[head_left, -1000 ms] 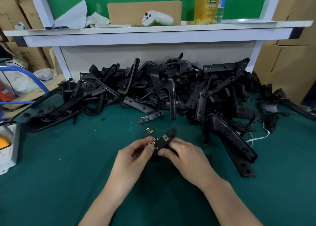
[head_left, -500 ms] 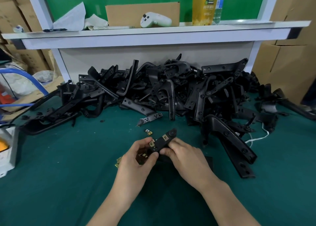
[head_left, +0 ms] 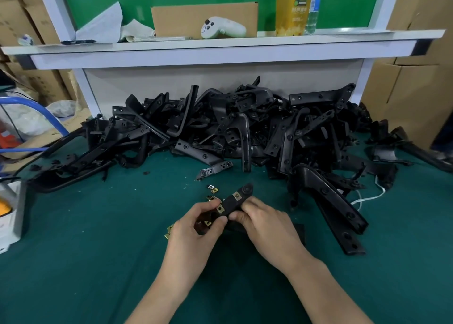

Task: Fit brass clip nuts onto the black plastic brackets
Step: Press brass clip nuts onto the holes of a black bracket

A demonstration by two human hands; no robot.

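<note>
Centre frame: left hand (head_left: 193, 235) and right hand (head_left: 264, 225) both grip one black bracket (head_left: 234, 202), its two brass clips (head_left: 221, 209) showing between them.

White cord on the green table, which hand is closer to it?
Right. The right hand is left of the white cord, with a long black bracket lying between them. The left hand is farther left, beyond the right hand. Both grip a small bracket.
</note>
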